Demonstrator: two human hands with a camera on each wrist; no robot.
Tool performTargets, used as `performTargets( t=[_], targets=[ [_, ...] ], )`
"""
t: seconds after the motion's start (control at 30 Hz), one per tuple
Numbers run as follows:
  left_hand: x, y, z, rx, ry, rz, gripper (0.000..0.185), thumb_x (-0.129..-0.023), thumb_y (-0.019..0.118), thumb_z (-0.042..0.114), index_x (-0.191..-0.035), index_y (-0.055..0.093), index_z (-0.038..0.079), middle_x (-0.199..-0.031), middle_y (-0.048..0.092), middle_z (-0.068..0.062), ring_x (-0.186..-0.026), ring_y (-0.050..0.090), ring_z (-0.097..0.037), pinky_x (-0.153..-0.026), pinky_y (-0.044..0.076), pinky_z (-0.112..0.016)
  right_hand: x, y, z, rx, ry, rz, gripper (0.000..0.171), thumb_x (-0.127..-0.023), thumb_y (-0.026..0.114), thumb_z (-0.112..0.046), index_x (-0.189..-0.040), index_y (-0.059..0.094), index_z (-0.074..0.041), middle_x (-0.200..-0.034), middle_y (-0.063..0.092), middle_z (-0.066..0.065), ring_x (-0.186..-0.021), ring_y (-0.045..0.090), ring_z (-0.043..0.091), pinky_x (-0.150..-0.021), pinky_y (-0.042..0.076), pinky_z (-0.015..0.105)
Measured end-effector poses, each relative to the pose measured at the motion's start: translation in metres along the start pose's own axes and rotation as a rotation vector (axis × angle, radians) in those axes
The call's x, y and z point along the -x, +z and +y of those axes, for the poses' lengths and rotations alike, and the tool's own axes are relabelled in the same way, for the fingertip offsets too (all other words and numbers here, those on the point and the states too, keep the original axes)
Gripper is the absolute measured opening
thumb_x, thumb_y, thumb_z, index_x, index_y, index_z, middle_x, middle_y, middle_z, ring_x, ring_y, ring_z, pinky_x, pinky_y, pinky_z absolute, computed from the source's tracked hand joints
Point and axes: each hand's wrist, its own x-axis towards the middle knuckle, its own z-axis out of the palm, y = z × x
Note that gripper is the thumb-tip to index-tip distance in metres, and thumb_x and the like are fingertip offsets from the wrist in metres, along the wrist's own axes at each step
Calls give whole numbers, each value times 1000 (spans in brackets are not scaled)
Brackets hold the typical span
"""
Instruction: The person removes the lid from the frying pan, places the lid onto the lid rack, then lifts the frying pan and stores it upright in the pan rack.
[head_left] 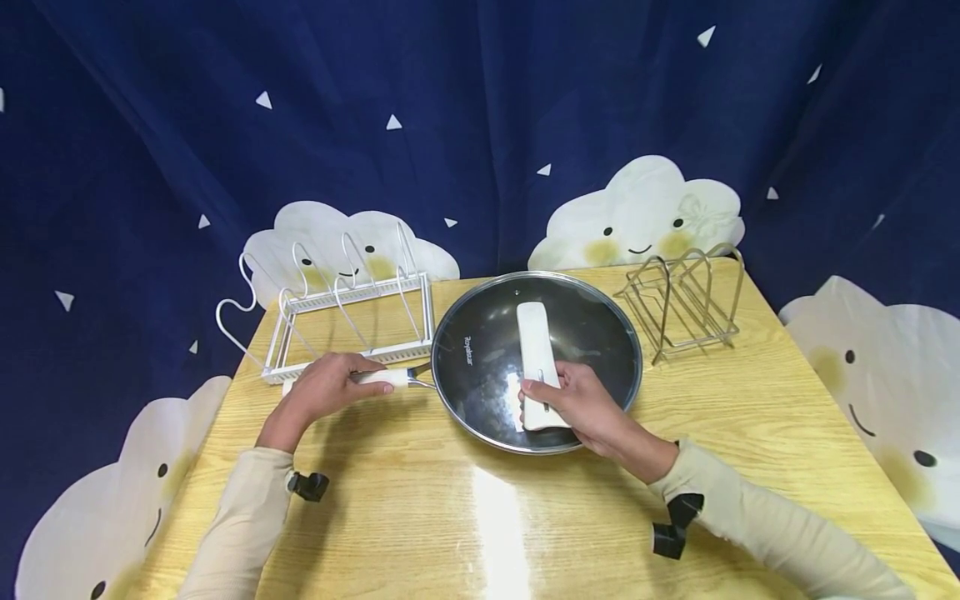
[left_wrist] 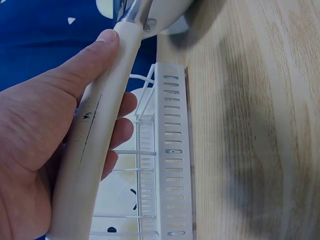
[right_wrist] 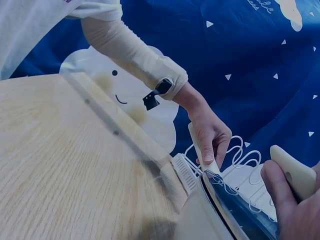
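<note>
In the middle of the wooden tabletop (head_left: 750, 400) stands a wide steel pan (head_left: 457, 392) with a glass lid (head_left: 592, 333) resting on it. The left hand (head_left: 326, 387) is closed around the pan's long white handle (left_wrist: 95, 145), thumb laid along it and fingers curled under. The right hand (head_left: 573, 400) grips the near end of the flat white lid handle (head_left: 534, 333). The pan looks rather heavy and stiff, and its weight sits far from the long handle, so it probably wants to tip when it is lifted by that handle alone. The lid is glass with a metal rim, so I judge it fragile and a little slippery; it seems only to rest on the pan and may slide. The two white handles are the safe places to take hold. To the far left, just beside the left hand, is a white wire rack (head_left: 352, 308), and to the far right, apart from the pan, a metal wire rack (head_left: 686, 300).
</note>
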Motion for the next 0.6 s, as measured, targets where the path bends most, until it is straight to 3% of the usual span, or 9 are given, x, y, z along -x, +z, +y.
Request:
performTargets(
  t=[0.6],
  targets=[
    [1, 2, 1, -44, -3, 27, 41, -87, 79, 48, -113, 80, 15, -109, 77, -3, -93, 72, -21, -81, 57, -47, 4, -1, -16, 47, -48, 38, 33, -100, 62, -5, -122, 51, 17, -92, 73, 18, -73, 75, 22, -71, 63, 37]
  ],
)
